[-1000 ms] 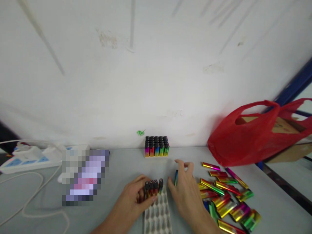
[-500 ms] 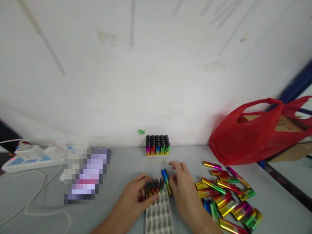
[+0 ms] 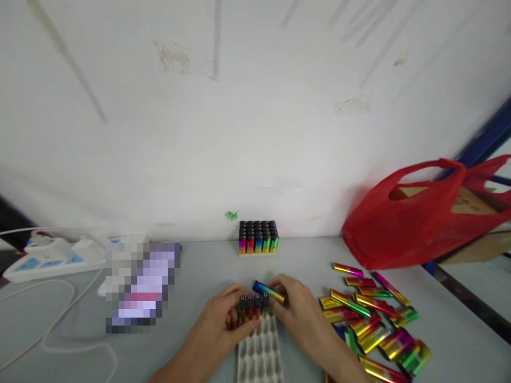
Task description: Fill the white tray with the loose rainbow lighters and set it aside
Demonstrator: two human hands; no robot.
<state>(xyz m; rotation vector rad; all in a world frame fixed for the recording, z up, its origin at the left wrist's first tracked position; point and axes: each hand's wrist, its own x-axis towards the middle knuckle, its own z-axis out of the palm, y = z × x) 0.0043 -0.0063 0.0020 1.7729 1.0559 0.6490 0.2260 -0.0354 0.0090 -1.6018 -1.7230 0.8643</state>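
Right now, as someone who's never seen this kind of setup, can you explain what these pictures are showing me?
There's no machine: these are a person's bare hands, viewed forward and down from a head-worn camera. The left hand's grip is around black-topped, lighter-like pieces, which stand at the far end of a pocketed tray. The right hand's grip holds a tilted blue-and-yellow piece. On the table, loose shiny pieces lie to the right, before a red bag. A packed block stands at the back; a power strip sits left.

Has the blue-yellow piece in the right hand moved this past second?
Yes: the blue-yellow piece shifted left, judged against the black-topped cluster by the wall, and tipped flatter.
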